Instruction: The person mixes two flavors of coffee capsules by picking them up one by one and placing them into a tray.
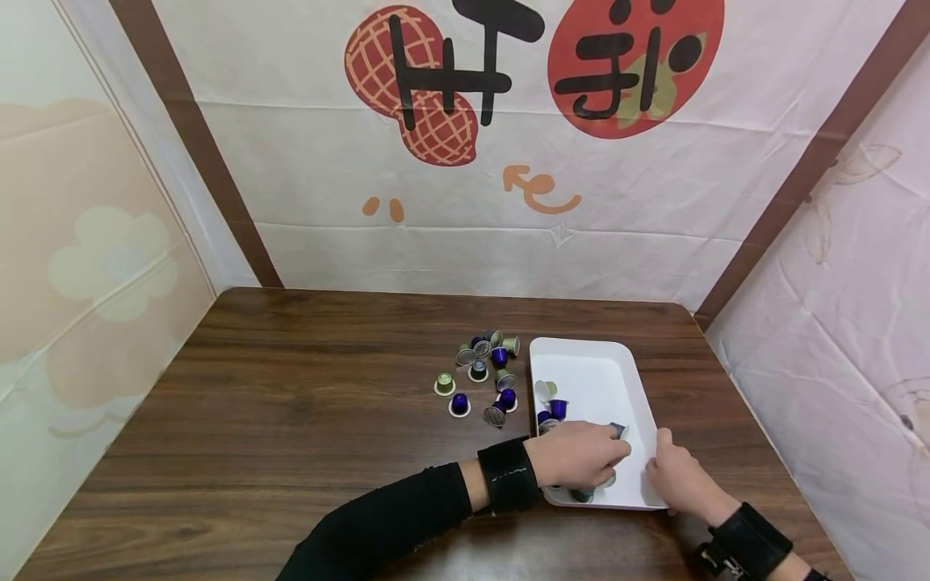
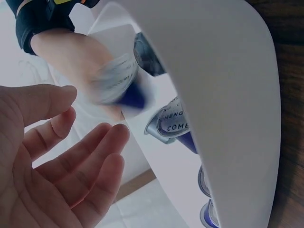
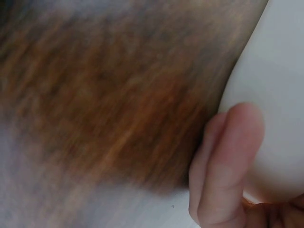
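Note:
A white tray lies on the table, tipped-looking in the left wrist view, with several coffee capsules inside along its left side. My left hand is over the tray, its fingers apart and loosely bent with nothing between them. Just past the fingertips, a blurred purple coffee capsule with a silver lid shows in the left wrist view. My right hand grips the tray's right rim near the front corner; its fingers bend over the white edge.
Left of the tray, several loose coffee capsules in purple, green and grey lie on the brown wooden table, among them a green one and a purple one. Printed fabric walls enclose the table.

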### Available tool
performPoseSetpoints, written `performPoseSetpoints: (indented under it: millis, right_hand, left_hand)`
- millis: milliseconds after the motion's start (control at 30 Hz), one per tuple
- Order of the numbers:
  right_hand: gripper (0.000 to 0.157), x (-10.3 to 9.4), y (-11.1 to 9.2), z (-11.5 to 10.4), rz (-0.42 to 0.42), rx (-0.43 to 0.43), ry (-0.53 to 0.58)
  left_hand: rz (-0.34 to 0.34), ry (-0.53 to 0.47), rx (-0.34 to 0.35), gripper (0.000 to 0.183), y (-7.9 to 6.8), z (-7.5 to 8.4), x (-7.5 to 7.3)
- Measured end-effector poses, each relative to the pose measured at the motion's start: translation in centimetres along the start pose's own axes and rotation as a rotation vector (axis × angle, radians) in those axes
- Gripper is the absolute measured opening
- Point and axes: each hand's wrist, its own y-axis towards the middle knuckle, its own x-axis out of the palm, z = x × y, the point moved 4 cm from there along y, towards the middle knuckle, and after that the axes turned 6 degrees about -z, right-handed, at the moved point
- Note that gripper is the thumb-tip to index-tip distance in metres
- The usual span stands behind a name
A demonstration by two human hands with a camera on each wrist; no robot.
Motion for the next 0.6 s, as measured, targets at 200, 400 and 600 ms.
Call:
performPoseSetpoints:
  millis: [200, 400, 600]
  right_hand:
    - [0.023, 0.0, 0.0, -0.1, 0.011, 0.006, -0.002]
    - [0.022, -0.1, 0.0, -0.2, 0.031, 0.009, -0.007]
    - [0.021, 0.0, 0.0, -0.2, 0.042, -0.006, -0.016]
  left_hand:
    - [0.004, 0.013, -0.026, 0.009, -0.7, -0.5, -0.3]
    - [0.028, 0.057, -0.076, 0.013, -2.5, -2.9, -0.8]
    - [0.044, 0.009, -0.152, 0.018, -5.1, -5.9, -0.6]
